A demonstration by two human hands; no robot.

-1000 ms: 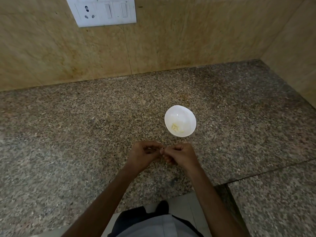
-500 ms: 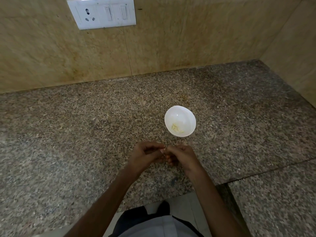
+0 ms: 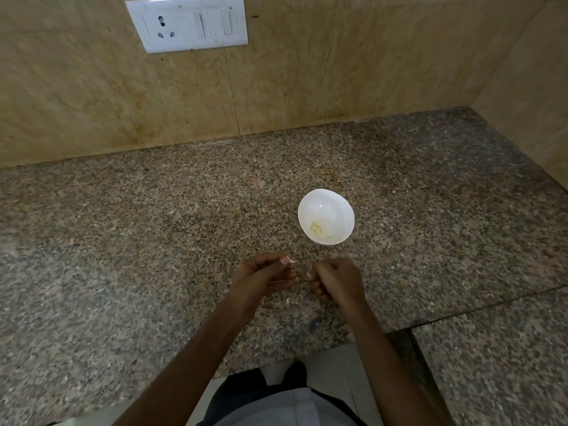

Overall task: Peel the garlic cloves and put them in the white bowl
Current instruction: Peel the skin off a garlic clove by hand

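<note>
A small white bowl stands on the granite counter with a few pale peeled garlic pieces at its bottom. Just in front of it, above the counter, my two hands sit close together. My left hand pinches a small whitish scrap of garlic skin at its fingertips. My right hand has its fingers curled round a garlic clove, which is mostly hidden; only a pale bit shows between the hands.
The speckled granite counter runs to beige stone walls at the back and right. A white socket and switch plate is on the back wall. A seam crosses the counter at right. The counter's front edge lies just below my forearms.
My hands have drawn slightly apart. A scrap of skin now shows at my left fingertips. The bowl has not moved.
</note>
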